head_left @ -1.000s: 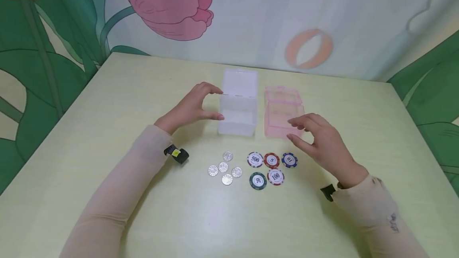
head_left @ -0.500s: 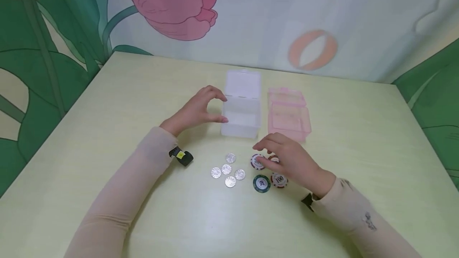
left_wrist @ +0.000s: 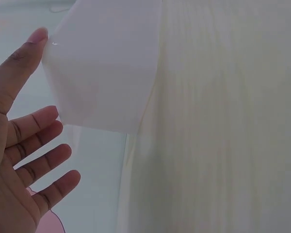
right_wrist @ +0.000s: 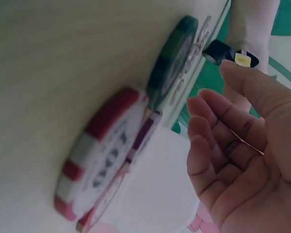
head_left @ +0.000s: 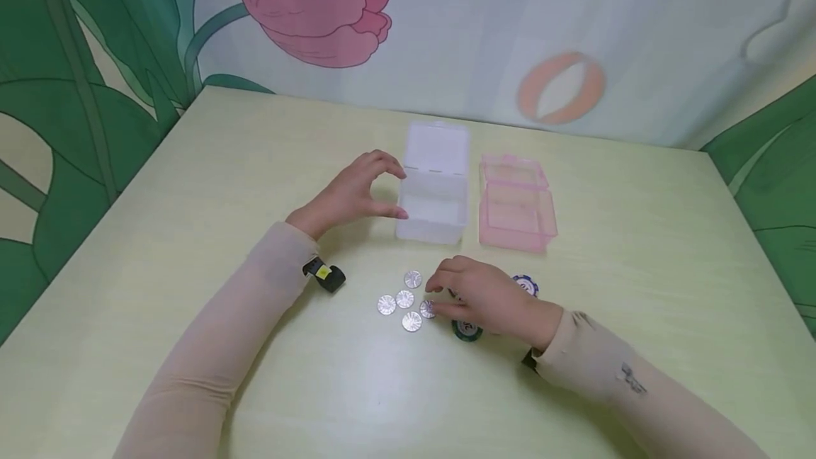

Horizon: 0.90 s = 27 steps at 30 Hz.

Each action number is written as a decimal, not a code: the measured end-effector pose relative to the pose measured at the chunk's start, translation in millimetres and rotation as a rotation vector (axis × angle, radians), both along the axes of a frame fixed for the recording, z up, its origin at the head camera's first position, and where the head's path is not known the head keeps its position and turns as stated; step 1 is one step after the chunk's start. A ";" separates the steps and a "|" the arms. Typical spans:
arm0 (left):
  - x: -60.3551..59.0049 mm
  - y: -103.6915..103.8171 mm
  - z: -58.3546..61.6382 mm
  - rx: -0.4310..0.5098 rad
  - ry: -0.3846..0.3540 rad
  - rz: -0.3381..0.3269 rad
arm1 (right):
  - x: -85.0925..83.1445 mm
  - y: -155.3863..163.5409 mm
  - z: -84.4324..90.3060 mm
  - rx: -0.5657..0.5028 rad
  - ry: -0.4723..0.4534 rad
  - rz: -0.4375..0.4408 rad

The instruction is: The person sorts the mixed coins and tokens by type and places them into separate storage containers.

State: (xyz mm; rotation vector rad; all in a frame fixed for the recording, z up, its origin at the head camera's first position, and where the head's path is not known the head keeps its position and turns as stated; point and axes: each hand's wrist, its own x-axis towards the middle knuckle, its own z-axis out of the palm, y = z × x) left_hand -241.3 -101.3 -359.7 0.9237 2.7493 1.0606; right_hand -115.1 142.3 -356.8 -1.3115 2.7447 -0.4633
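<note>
My left hand [head_left: 390, 192] stays at the left side of an open clear plastic box [head_left: 433, 211], thumb tip against its wall and fingers straight; the left wrist view shows this hand [left_wrist: 43, 77] spread beside the box [left_wrist: 104, 73]. My right hand [head_left: 436, 296] hovers low over the poker chips with loosely curled fingers holding nothing, its fingertips by several silver coins [head_left: 404, 299]. A green chip [head_left: 467, 331] and a blue chip [head_left: 525, 283] peek out; the others are hidden. From the right wrist, the hand [right_wrist: 211, 87] hangs over a red-white chip [right_wrist: 102, 155] and the green chip [right_wrist: 172, 53].
An open pink plastic box [head_left: 516, 212] stands right of the clear one, both lids folded back. Everything lies on a pale yellow-green table [head_left: 191, 268] set against a wall painted with flowers. A black strap [head_left: 325, 276] sits at my left wrist.
My right hand has left the pink box and come down and to the left, covering the chips and reaching the coins. My left hand has stayed by the clear box.
</note>
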 end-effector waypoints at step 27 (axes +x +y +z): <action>-0.5 0.3 1.6 -0.013 0.034 -0.007 | -5.1 -22.5 0.5 0.173 -0.246 -0.095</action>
